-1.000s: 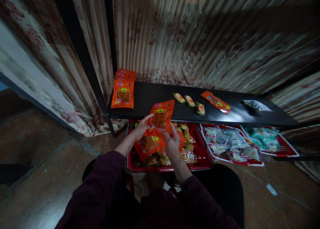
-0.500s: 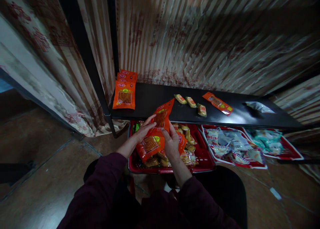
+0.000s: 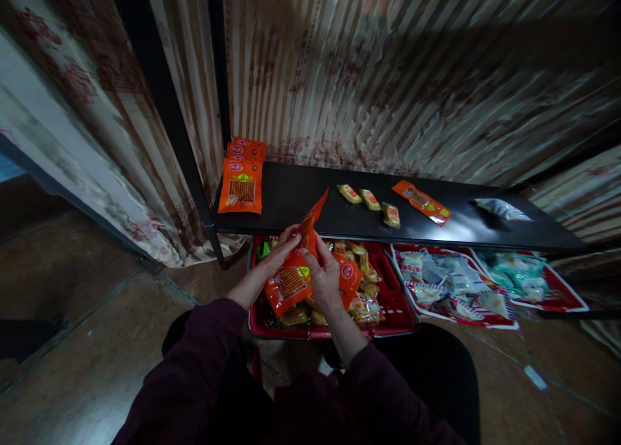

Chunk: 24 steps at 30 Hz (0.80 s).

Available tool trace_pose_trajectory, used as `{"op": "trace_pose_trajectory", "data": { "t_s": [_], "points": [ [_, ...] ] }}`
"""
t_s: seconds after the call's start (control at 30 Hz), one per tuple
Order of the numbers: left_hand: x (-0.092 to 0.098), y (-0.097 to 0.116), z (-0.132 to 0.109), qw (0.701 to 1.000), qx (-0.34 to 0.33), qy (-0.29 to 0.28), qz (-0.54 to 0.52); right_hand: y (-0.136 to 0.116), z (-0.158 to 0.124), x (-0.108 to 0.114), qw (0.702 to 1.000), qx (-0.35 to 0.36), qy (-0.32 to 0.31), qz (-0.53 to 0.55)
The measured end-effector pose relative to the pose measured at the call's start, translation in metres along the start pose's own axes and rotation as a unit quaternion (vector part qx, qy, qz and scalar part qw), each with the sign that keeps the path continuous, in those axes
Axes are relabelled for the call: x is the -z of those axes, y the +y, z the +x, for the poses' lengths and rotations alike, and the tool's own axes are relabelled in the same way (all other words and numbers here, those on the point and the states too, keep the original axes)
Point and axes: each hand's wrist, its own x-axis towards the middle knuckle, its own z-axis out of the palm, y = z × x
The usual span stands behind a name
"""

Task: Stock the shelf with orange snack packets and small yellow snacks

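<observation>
Orange snack packet (image 3: 315, 216) is held up over a red basket (image 3: 391, 291), close to the near edge of a black shelf (image 3: 301, 181), and is seen nearly edge-on. Its left side is pinched between thumb and fingers by the grip of the left hand (image 3: 281, 251); its right side is pinched likewise by the right hand (image 3: 324, 279). Below the hands, a second orange packet (image 3: 291, 284) is laid slantwise on the basket's contents; whether it is touched cannot be told. Beside it, partly covered by the right hand, another orange packet (image 3: 348, 277) is seen among wrapped pastries (image 3: 366, 309). To the right, white packets (image 3: 449, 270) are heaped in a second red basket (image 3: 504, 324), and green-and-white packets (image 3: 521, 275) in a third red basket (image 3: 559, 292).

Beyond, on the shelf, overlapping orange packets (image 3: 241, 186) are stacked at the left end, near a black post (image 3: 169, 121). Three small wrapped cakes (image 3: 369, 200) are grouped near the middle, a narrow orange packet (image 3: 422, 202) is laid aslant to their right, and a silvery packet (image 3: 502, 209) is placed farther right. Behind, a striped curtain (image 3: 339, 63) is hung.
</observation>
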Motion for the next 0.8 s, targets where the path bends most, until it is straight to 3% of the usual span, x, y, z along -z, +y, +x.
{"op": "trace_pose_trajectory", "data": {
  "t_s": [0.17,0.33,0.8],
  "points": [
    [0.0021,-0.0024,0.0010,0.999,-0.006,-0.040,0.028,0.0019,-0.0023,-0.0052,1.000,-0.006,-0.004,-0.013],
    [0.0029,-0.0039,0.0008,0.999,-0.001,-0.044,0.030,0.0041,-0.0034,-0.0075,1.000,-0.015,-0.007,-0.009],
    [-0.0052,-0.0025,-0.0023,0.995,-0.011,-0.028,-0.095,-0.0016,-0.0051,-0.0109,0.997,0.021,-0.024,-0.074]
  ]
}}
